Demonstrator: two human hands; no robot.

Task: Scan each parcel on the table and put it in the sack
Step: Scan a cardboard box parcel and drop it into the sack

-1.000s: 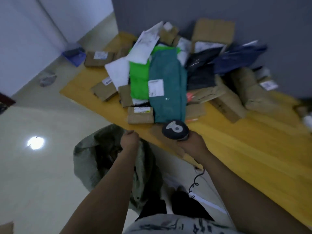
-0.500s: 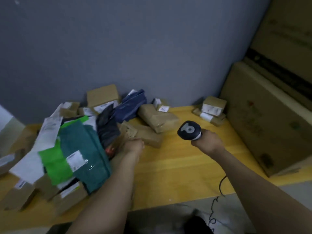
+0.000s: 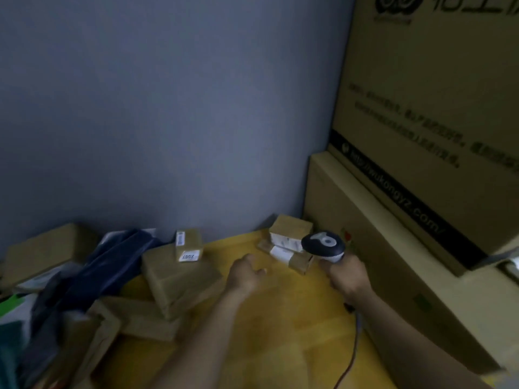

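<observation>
Left hand (image 3: 244, 273), grip slack and empty, has moved near the corner parcel stack (image 3: 288, 237), right hand (image 3: 346, 276) holding the barcode scanner (image 3: 323, 243) beside it: probable next scan.

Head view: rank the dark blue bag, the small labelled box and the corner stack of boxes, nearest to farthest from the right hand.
1. Corner stack of boxes, just left of the right hand gripping the scanner.
2. Small labelled box, farther left.
3. Dark blue bag, farthest left.
</observation>
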